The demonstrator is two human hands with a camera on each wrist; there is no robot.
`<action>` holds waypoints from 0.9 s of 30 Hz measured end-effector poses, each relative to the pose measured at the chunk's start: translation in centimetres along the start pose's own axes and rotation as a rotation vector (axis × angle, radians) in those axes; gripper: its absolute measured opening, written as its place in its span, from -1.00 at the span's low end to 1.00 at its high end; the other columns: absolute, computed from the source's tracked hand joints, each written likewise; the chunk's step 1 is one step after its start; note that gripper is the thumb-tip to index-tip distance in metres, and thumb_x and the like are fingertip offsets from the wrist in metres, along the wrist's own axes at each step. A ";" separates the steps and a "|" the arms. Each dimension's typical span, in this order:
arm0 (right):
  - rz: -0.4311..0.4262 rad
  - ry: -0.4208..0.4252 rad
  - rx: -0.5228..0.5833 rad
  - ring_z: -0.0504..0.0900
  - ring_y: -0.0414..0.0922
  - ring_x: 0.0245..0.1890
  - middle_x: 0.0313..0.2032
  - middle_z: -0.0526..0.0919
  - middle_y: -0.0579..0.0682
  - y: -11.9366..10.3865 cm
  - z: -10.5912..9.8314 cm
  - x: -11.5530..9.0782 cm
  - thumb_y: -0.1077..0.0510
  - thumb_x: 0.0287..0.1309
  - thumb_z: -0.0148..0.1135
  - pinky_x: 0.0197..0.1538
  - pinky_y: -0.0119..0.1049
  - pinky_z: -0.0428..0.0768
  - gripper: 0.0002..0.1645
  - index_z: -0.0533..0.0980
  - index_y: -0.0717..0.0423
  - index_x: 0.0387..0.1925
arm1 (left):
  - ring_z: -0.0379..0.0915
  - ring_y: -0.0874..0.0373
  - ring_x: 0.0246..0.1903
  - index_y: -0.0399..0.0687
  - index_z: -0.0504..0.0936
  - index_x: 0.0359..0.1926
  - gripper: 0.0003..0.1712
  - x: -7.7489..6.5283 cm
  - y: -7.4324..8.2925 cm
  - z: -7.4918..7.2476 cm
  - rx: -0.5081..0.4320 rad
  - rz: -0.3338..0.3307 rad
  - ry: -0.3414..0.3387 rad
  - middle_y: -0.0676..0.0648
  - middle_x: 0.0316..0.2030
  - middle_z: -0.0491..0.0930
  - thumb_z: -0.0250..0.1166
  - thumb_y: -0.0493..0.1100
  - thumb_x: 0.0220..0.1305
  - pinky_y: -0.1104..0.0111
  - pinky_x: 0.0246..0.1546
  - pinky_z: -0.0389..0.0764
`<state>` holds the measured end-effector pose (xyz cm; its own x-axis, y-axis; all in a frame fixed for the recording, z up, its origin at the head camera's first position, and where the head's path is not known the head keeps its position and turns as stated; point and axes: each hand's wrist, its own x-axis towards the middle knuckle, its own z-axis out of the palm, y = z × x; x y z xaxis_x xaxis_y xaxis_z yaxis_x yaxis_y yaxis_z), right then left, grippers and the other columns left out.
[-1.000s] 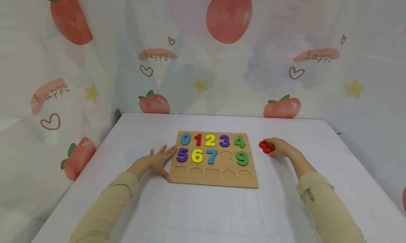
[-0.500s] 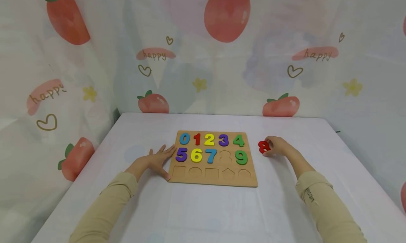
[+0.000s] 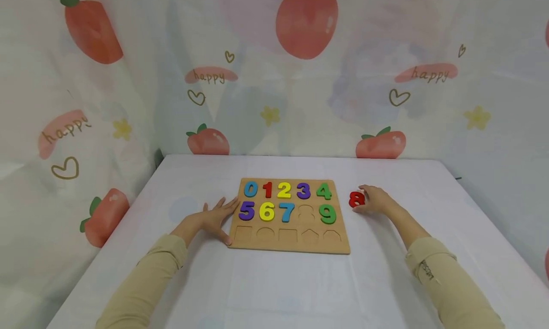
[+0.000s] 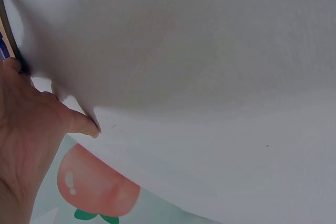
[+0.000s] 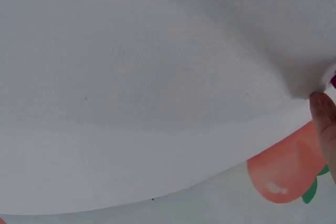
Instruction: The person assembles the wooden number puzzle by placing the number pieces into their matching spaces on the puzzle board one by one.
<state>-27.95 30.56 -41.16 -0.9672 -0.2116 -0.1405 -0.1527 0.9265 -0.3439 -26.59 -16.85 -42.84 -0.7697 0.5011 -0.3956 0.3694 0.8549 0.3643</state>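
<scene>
A wooden number board [image 3: 288,247] lies on the white table, with the colored digits 0 to 7 and 9 in it. Its 8-shaped recess in the second row is bare, and so are the shape outlines along the near row. My left hand [image 3: 214,220] rests spread against the board's left edge, thumb at the near corner; the left wrist view has this hand [image 4: 31,135] at its left edge. To the right of the board, my right hand [image 3: 377,200] has thumb and fingers about a red number 8 [image 3: 356,200]. The right wrist view catches only its fingers [image 5: 321,111] and a sliver of red.
The white-covered table [image 3: 283,291] reaches to a patterned cloth backdrop [image 3: 291,100] at the rear. Another patterned cloth side [image 3: 64,200] stands along the left. Both sleeved forearms come in from the near side.
The red number 8 has turned to face flatter and shifted slightly left, with my right hand's thumb and fingers now farther apart about it. My left hand stays at the board.
</scene>
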 end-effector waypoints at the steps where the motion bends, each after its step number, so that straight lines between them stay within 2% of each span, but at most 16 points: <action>1: -0.012 -0.020 0.004 0.43 0.28 -0.02 -0.02 0.45 0.48 0.1 -0.1 0.0 0.08 -0.05 0.42 0.14 0.16 0.43 -0.11 0.25 0.52 0.18 | -0.58 -0.23 0.45 -0.03 -0.27 0.49 0.42 0.0 0.0 0.1 0.001 -0.002 0.002 -0.07 0.50 -0.41 0.50 0.19 -0.18 -0.41 0.20 -0.44; 4: -0.037 -0.081 0.013 0.41 0.27 -0.01 -0.01 0.44 0.47 0.3 -0.4 0.1 0.15 -0.05 0.42 0.16 0.19 0.40 -0.11 0.22 0.48 0.22 | -0.59 -0.23 0.45 -0.04 -0.27 0.49 0.42 0.0 0.0 0.1 0.001 -0.003 -0.001 -0.07 0.50 -0.41 0.50 0.18 -0.18 -0.42 0.19 -0.44; 7: -0.029 -0.115 0.016 0.41 0.22 -0.06 -0.05 0.46 0.42 0.3 -0.7 0.3 0.18 -0.03 0.40 0.13 0.16 0.44 -0.19 0.26 0.48 0.19 | -0.60 -0.23 0.45 -0.03 -0.27 0.49 0.42 0.0 -0.1 0.1 0.000 -0.002 -0.005 -0.06 0.50 -0.42 0.50 0.18 -0.17 -0.41 0.19 -0.45; 16: -0.036 -0.031 0.026 0.47 0.07 -0.26 -0.26 0.54 0.29 0.0 -0.8 0.0 0.13 -0.05 0.42 -0.11 -0.07 0.55 -0.36 0.39 0.54 -0.08 | -0.62 -0.23 0.44 -0.03 -0.28 0.49 0.42 -0.1 0.0 0.1 -0.002 0.011 -0.009 -0.06 0.50 -0.43 0.50 0.18 -0.18 -0.41 0.19 -0.46; 23: -0.084 0.021 0.045 0.50 0.15 -0.15 -0.14 0.56 0.36 0.1 -0.2 0.0 0.10 -0.02 0.40 0.04 0.08 0.52 -0.32 0.40 0.54 -0.01 | -0.60 -0.26 0.44 -0.08 -0.27 0.49 0.43 -0.2 0.0 -0.1 -0.013 0.018 -0.006 -0.11 0.50 -0.42 0.51 0.18 -0.18 -0.42 0.18 -0.46; 27: -0.102 0.036 0.073 0.49 0.18 -0.10 -0.09 0.55 0.37 0.0 0.1 -0.2 0.09 -0.01 0.40 0.07 0.10 0.51 -0.30 0.40 0.53 0.03 | -0.60 -0.26 0.44 -0.09 -0.27 0.49 0.42 -0.2 0.1 -0.1 -0.015 0.021 -0.005 -0.11 0.50 -0.41 0.51 0.16 -0.18 -0.42 0.18 -0.46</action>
<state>-27.75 30.57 -41.21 -0.9544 -0.2908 -0.0682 -0.2366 0.8754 -0.4216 -26.47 -16.88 -42.71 -0.7595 0.5194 -0.3916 0.3773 0.8421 0.3853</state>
